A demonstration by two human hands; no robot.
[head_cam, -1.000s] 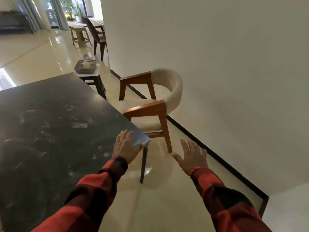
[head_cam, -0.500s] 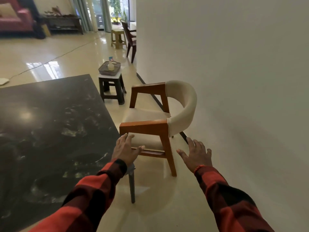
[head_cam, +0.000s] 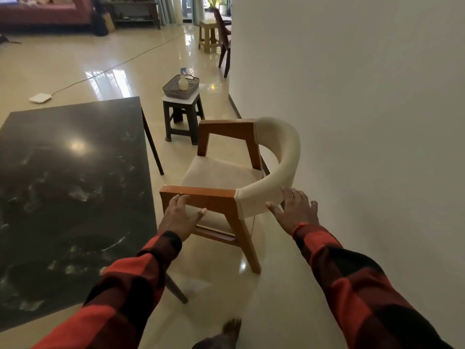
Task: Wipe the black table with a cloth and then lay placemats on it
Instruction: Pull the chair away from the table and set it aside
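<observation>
Task judged unstarted: left hand (head_cam: 180, 217) laid loose, parted fingers over the wooden armrest (head_cam: 206, 192) of the chair (head_cam: 221, 172), right hand (head_cam: 295, 210) spread its fingers on the padded backrest (head_cam: 284, 157), black table (head_cam: 70, 172) stood just to their left, and no cloth or placemats showed, so wiping and laying remained.

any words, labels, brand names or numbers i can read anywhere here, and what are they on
No text can be read anywhere in this view.
The spray bottle in the basket: any label is too small and blurred to read.
The black table, the chair and the wall: no writing shows.
</observation>
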